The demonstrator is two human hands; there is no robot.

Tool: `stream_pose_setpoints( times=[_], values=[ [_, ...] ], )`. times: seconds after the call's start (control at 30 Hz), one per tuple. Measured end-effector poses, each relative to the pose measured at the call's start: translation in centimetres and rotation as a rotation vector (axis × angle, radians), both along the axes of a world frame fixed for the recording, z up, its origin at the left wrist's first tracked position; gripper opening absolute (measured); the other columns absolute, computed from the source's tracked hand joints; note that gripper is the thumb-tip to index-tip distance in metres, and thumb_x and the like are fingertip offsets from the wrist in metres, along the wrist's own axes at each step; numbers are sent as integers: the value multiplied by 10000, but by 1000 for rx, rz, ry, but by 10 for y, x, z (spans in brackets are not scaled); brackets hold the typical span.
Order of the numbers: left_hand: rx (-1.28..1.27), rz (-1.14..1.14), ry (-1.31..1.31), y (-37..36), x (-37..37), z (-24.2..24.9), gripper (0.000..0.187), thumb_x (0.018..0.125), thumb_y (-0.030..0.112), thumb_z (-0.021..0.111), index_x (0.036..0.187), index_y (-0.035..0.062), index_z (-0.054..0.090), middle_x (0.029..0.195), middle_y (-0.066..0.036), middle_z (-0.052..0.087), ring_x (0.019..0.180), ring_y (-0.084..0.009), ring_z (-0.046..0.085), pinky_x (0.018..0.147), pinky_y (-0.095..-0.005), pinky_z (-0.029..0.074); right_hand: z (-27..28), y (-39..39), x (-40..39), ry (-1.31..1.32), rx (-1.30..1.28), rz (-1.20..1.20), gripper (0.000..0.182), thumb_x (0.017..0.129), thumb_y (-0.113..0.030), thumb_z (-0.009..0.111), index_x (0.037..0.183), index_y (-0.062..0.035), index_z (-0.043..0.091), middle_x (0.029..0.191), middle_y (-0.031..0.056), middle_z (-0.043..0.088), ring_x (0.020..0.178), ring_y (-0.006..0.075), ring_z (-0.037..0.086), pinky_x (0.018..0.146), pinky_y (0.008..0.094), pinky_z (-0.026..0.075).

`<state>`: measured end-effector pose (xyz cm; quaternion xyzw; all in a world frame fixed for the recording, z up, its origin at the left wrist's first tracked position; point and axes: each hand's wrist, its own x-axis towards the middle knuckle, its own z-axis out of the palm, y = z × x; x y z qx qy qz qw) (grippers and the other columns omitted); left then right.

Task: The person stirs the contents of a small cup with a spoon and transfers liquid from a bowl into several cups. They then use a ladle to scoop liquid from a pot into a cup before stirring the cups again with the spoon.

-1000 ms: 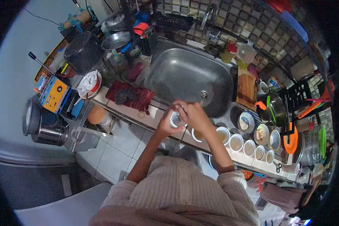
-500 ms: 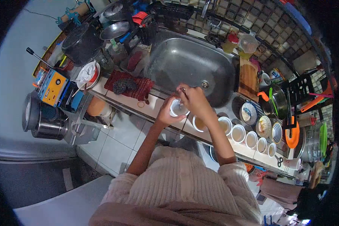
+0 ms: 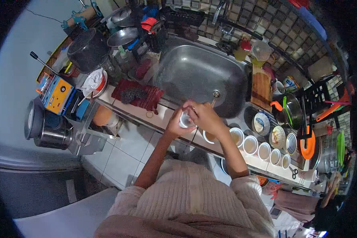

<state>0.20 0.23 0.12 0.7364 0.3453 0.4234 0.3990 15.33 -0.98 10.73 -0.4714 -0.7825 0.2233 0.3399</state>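
Note:
My left hand [image 3: 174, 125] is wrapped around a small white cup [image 3: 185, 120], held over the counter's front edge by the sink. Bent over the cup's mouth is my right hand [image 3: 205, 118], its fingers closed and reaching to the rim. A thin-handled utensil [image 3: 214, 102], perhaps a spoon, sticks out past this hand towards the sink; its other end is hidden. Just right of my hands, a white cup of pale brownish liquid [image 3: 209, 137] stands partly behind my right forearm. Several similar cups [image 3: 250, 145] continue in a row along the counter edge.
Behind my hands lies the steel sink [image 3: 186, 71]. A red cloth [image 3: 146, 97] with a dark scrubber [image 3: 133, 95] is to the left, near a rubber band [image 3: 149, 114]. Bowls [image 3: 261, 123], a cutting board [image 3: 261, 84] and scissors [image 3: 294, 173] are on the right.
My right hand has turned and lowered over the cup, covering more of its mouth. The utensil's thin handle now points out towards the sink. My left hand keeps its hold on the cup.

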Motion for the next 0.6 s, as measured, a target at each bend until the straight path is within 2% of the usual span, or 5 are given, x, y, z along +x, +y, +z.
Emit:
stream_pose_setpoints(
  times=[0.17, 0.4, 0.5, 0.57, 0.6],
  values=[
    [-3, -14, -44, 0, 1, -4, 753, 573, 170, 804, 1211, 34, 428, 1177, -147, 483, 1111, -285, 477, 938, -374, 374, 10, 2, 6, -28, -70, -130, 139, 845, -91, 502, 952, -23, 559, 674, 155, 621, 625, 290, 639, 614, 371, 480],
    [-27, -21, -11, 2, 0, -4, 758, 567, 188, 812, 1201, 32, 428, 1159, -154, 497, 1106, -288, 484, 930, -376, 383, 1, -2, 5, -8, 59, 53, 167, 837, -97, 529, 991, -45, 569, 702, 164, 619, 661, 348, 617, 618, 401, 475],
    [10, -9, -19, 2, 1, -10, 764, 568, 195, 815, 1202, 27, 423, 1162, -161, 496, 1109, -287, 483, 924, -376, 390, 14, -6, 10, 71, -85, -11, 191, 842, -137, 538, 1021, -83, 578, 718, 170, 621, 694, 368, 607, 627, 416, 479],
    [47, 6, -44, -1, 0, -17, 765, 568, 198, 815, 1201, 25, 421, 1168, -164, 494, 1111, -287, 482, 922, -375, 392, 23, -11, 11, -223, -230, -181, 212, 863, -209, 509, 977, -55, 600, 813, 213, 620, 755, 397, 602, 703, 457, 485],
    [41, 43, -6, -5, -1, -15, 765, 569, 200, 816, 1201, 25, 421, 1172, -166, 493, 1115, -290, 480, 923, -373, 393, 22, -13, 12, -224, -229, -181, 212, 863, -209, 509, 977, -55, 600, 813, 213, 620, 755, 397, 602, 703, 457, 485]
  ],
)
